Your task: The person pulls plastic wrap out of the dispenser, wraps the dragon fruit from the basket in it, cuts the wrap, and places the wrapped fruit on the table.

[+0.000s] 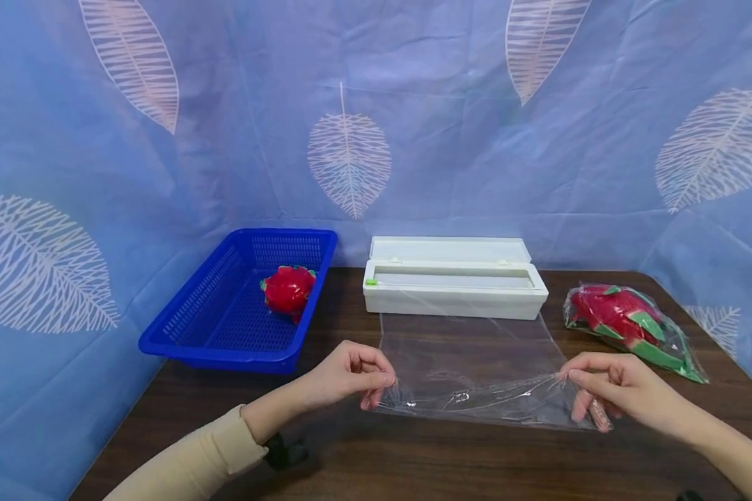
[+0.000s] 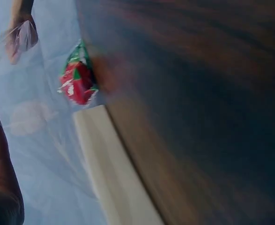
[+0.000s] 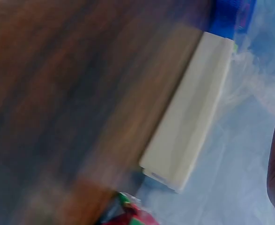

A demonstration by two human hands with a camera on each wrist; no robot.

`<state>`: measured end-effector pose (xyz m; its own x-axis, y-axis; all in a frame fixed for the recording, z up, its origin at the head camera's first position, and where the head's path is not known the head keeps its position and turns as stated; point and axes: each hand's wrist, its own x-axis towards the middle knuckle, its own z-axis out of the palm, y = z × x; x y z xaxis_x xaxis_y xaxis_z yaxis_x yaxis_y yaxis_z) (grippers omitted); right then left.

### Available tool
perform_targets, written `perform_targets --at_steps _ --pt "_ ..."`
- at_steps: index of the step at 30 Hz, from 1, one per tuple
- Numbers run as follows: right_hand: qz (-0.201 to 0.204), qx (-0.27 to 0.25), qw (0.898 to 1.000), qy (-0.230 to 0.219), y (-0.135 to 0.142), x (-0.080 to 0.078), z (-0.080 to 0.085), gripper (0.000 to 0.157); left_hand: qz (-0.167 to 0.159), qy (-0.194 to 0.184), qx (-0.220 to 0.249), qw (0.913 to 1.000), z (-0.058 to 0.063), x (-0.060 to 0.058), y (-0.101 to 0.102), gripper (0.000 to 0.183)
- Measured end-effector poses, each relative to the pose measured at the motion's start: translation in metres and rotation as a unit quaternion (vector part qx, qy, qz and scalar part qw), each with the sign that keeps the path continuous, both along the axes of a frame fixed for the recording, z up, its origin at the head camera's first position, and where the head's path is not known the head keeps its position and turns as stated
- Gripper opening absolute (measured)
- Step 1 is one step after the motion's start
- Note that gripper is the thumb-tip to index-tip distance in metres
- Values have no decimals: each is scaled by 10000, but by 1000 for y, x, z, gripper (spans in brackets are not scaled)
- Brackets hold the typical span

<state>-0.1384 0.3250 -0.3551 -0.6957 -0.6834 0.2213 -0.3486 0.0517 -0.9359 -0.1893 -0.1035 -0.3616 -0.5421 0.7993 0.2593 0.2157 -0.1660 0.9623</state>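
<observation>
A sheet of clear plastic wrap (image 1: 470, 362) stretches forward out of a white wrap dispenser box (image 1: 454, 303), whose lid (image 1: 448, 248) stands raised at the back. My left hand (image 1: 357, 376) pinches the sheet's near left corner between thumb and fingers. At the near right corner my right hand (image 1: 614, 390) pinches the film, with some of it lying over the lower fingers. The sheet's near edge is creased and hangs between both hands. To the right of the box lies a dragon fruit (image 1: 620, 316) covered in clear film. The wrist views show only part of each near hand.
A blue plastic basket (image 1: 225, 355) stands at the left, holding one unwrapped dragon fruit (image 1: 288, 289). A small green slider (image 1: 371, 282) sits at the box's left end. Blue leaf-patterned cloth (image 1: 432, 153) hangs behind the dark wooden table (image 1: 413, 459).
</observation>
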Motion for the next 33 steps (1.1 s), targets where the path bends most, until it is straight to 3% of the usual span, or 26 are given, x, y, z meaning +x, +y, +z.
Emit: perform_targets --at_steps 6,9,13,19,22,25,31,33 --pt "454 69 9960 -761 2 4 -16 37 -644 13 -406 9971 -14 3 -3 16" --pt "533 300 9950 -791 3 6 -24 35 -1000 31 -653 9928 -20 3 -4 16" --pt "548 669 9935 -735 5 8 -32 33 -1109 168 -1197 9865 -27 4 -5 15" --pt "1234 607 9865 -888 6 12 -44 34 -1306 235 -1702 9764 -37 5 -8 13" --pt "1368 809 9843 -772 8 14 -47 36 -1444 337 -1812 9722 -39 6 -9 13" --pt "1366 1095 9822 -683 11 18 -47 35 -1606 502 -1898 9673 -41 7 -10 14" --pt "1346 1310 9770 -1005 13 25 -46 30 -1710 792 -2232 9564 -44 12 -10 13" --pt "1384 1318 9762 -1028 12 26 -48 30 -1673 1130 -2471 9477 -44 13 -10 13"
